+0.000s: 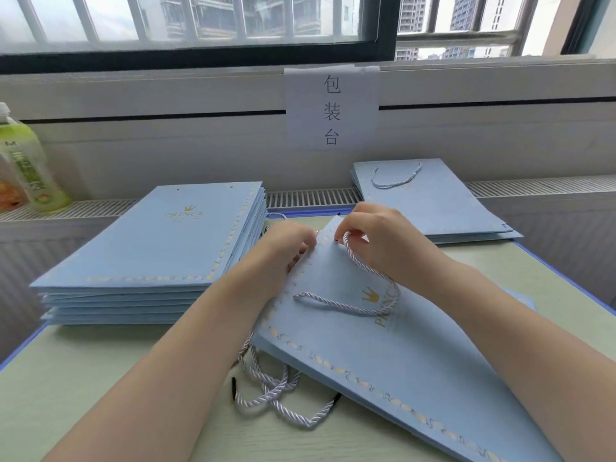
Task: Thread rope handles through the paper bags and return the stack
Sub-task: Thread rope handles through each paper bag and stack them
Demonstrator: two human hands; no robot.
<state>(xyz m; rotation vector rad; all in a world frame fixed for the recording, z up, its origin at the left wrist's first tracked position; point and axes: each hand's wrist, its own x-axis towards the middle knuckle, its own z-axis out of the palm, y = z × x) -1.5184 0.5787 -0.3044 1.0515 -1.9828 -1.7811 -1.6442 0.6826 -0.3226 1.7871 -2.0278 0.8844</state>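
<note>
Two stacks of flat light-blue bags lie on the table (100, 378): a tall left stack (150, 255) without handles and a thin right stack (433, 201) whose top bag has one rope loop. One bag (383, 355) lies tilted in front, pale blue with a gold crown, "PRINCE" lettering and a gold border. The left hand (286, 251) grips its top edge. The right hand (373, 238) pinches a white twisted rope (350, 308) at a hole near that edge. A few loose ropes (273, 391) lie beside the bag's lower corner.
</note>
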